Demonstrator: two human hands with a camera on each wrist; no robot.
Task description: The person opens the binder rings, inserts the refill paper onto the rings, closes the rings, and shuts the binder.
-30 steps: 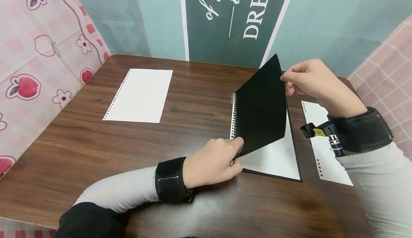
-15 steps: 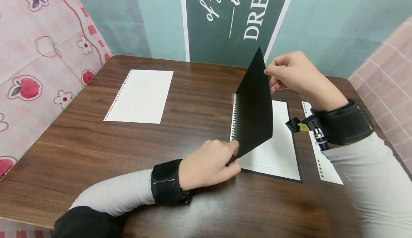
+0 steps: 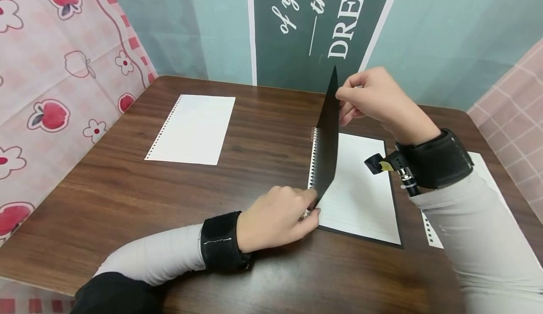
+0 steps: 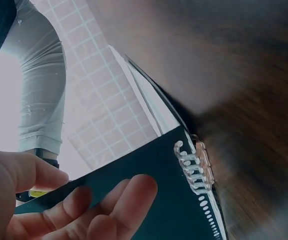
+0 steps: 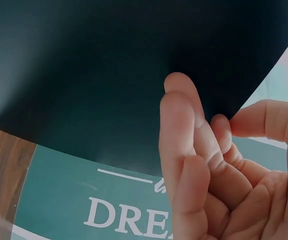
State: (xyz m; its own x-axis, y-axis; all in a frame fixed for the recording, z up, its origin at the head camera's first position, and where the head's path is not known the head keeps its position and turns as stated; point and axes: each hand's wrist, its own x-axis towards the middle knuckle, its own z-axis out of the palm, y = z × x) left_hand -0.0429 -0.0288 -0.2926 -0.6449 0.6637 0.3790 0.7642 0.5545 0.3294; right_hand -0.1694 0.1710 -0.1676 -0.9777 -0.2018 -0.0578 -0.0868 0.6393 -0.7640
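A ring-bound notebook [image 3: 365, 186] lies on the table with its black front cover [image 3: 327, 135] raised nearly upright, showing lined white paper beneath. My right hand [image 3: 369, 97] pinches the cover's free edge near its far corner; the right wrist view shows thumb and index finger meeting there, other fingers beside the black face. At the near end of the spine, my left hand [image 3: 277, 219] grips the notebook's lower corner between thumb and index finger. Clear binding rings [image 4: 194, 167] and a row of punched holes show in the left wrist view.
A loose punched white sheet [image 3: 191, 130] lies at the back left of the brown wooden table [image 3: 127, 201]. Another loose sheet [image 3: 433, 231] lies right of the notebook, partly under the right forearm. Patterned cloth walls [image 3: 220, 31] border the table.
My right hand has moved left, swinging the black cover from a slant over the pages to nearly upright. More lined paper shows. The left hand has stayed at the spine.
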